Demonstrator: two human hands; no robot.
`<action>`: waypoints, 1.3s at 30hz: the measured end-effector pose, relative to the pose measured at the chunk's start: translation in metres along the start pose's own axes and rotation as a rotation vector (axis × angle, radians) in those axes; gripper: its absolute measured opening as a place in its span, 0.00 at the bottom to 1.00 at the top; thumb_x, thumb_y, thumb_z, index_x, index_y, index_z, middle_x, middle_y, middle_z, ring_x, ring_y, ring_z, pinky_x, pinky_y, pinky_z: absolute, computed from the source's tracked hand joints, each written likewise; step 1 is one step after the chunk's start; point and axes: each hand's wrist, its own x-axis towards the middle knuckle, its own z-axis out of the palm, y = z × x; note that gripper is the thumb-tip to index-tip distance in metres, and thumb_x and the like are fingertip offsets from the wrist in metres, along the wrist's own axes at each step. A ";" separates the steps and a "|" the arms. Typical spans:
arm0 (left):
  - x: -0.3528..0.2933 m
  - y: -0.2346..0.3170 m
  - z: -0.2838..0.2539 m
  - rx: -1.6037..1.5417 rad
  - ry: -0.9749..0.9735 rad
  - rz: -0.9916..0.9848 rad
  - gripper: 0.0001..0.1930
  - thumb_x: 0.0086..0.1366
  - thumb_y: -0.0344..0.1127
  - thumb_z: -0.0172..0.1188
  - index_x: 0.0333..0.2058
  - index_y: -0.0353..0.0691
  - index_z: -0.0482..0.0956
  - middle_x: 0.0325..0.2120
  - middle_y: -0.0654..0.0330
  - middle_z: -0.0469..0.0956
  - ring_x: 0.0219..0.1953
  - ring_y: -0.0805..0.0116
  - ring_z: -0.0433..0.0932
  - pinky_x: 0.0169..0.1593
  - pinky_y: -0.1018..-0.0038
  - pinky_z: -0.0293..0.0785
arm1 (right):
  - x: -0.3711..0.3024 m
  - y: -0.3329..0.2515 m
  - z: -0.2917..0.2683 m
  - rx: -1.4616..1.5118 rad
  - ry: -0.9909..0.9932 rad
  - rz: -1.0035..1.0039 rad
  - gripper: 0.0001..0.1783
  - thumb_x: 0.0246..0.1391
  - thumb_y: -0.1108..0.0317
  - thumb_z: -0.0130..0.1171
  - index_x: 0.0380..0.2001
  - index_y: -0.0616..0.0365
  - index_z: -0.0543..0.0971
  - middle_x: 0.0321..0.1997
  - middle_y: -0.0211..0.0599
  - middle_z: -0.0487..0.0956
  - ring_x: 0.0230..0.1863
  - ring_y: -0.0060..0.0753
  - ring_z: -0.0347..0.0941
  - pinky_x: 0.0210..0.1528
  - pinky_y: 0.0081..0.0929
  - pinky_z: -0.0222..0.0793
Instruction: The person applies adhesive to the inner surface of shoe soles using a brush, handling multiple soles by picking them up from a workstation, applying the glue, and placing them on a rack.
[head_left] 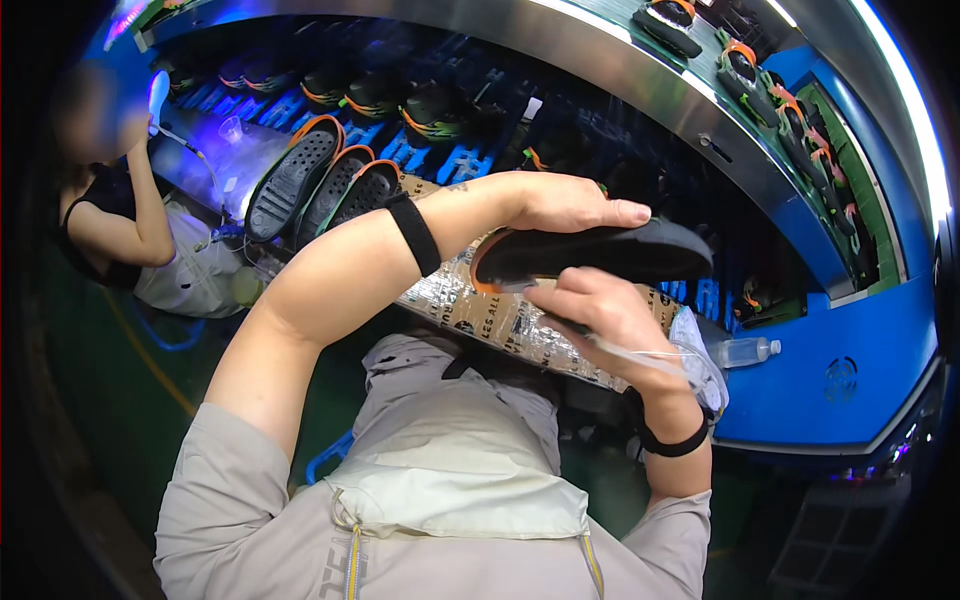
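My left hand (570,205) grips a black shoe sole with an orange rim (610,255) from above and holds it level in front of my chest. My right hand (600,312) is just under the sole, closed on a thin brush-like tool (528,287) whose tip touches the sole's near edge. Both wrists wear black bands. A clear plastic cup (700,368) sits just beyond my right wrist.
Three black soles with orange rims (325,185) lean side by side on a taped board (490,322). Blue racks carrying more soles (400,100) run behind, with another row (760,85) on the upper right. A plastic bottle (745,351) lies at right. A co-worker (130,225) sits at left.
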 end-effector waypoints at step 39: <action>-0.058 -0.192 0.182 -1.694 0.327 0.380 0.36 0.79 0.59 0.35 0.68 0.37 0.73 0.60 0.47 0.82 0.61 0.52 0.83 0.67 0.53 0.79 | -0.007 0.007 0.107 0.185 0.547 0.263 0.11 0.56 0.70 0.70 0.41 0.64 0.86 0.36 0.50 0.86 0.38 0.56 0.84 0.43 0.47 0.79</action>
